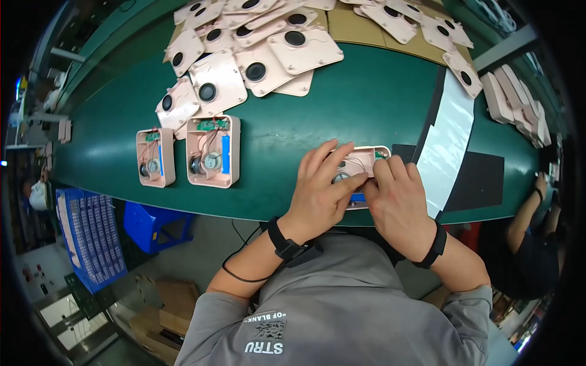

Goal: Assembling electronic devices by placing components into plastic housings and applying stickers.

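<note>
In front of me a pink plastic housing [383,150] lies on the table with its inside facing up. It contains thin wires, a round metal part [340,176], a bit of green circuit board [381,155] and a blue cylindrical battery [358,197]. My left hand [318,198] grips the housing from its left side, fingers bent over the far edge and thumb reaching inside. Over the right part, my right hand [400,204] is closed, its bent fingertips pressed together inside the housing; what they pinch is hidden.
Two similar open housings [234,152] [170,160] stand to the left. Several pink panels with black discs [218,82] pile up at the far side. A shiny white sheet [448,146] and black sheets [482,180] lie at right, near stacked pink housings [516,104]. A co-worker's arm [526,213] shows far right.
</note>
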`<action>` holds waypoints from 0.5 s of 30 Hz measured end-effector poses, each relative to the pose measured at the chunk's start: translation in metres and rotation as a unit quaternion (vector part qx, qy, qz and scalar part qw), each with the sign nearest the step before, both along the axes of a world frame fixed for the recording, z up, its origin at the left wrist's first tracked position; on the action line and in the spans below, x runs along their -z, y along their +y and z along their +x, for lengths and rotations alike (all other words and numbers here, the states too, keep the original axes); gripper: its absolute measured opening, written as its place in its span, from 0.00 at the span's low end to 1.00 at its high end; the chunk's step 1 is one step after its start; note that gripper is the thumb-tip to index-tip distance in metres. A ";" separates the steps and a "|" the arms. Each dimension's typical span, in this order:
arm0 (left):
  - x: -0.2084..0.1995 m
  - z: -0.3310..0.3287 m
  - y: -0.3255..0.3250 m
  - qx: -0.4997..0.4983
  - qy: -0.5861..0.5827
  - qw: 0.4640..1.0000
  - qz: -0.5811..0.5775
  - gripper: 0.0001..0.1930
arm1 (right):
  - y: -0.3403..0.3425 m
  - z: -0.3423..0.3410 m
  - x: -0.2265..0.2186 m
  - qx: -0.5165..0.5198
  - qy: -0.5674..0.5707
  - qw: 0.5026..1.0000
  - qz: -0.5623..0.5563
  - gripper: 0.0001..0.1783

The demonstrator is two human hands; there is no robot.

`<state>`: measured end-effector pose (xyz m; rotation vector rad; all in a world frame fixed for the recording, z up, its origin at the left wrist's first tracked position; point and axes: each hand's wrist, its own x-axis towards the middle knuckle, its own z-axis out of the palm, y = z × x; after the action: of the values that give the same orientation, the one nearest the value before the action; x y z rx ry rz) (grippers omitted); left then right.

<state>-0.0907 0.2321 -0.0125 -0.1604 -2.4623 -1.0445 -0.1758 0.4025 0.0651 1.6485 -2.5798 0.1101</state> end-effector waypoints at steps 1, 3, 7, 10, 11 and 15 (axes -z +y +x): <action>0.000 0.001 0.002 -0.002 -0.004 1.000 -0.001 0.17 | 0.001 0.001 0.000 -0.001 0.005 1.000 -0.002 0.05; 0.000 0.005 0.000 0.006 -0.010 1.000 0.001 0.17 | 0.000 0.004 0.002 0.007 -0.003 1.000 0.008 0.06; -0.001 0.003 -0.003 0.000 -0.014 1.000 -0.009 0.17 | -0.004 -0.001 -0.001 -0.008 -0.005 0.999 0.035 0.07; -0.001 0.002 -0.002 0.000 -0.012 1.000 -0.011 0.17 | -0.005 -0.005 -0.008 -0.029 0.008 0.997 0.074 0.08; 0.001 0.003 -0.003 0.002 -0.010 1.000 -0.011 0.17 | -0.004 -0.006 -0.010 -0.049 0.010 0.994 0.095 0.08; 0.004 0.004 -0.003 0.007 -0.005 1.000 -0.001 0.18 | 0.001 -0.024 -0.022 -0.104 -0.051 0.986 0.120 0.08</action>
<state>-0.0866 0.2289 -0.0164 -0.1746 -2.4759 -1.0507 -0.2000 0.4033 0.0870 2.0444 -2.5702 -0.1123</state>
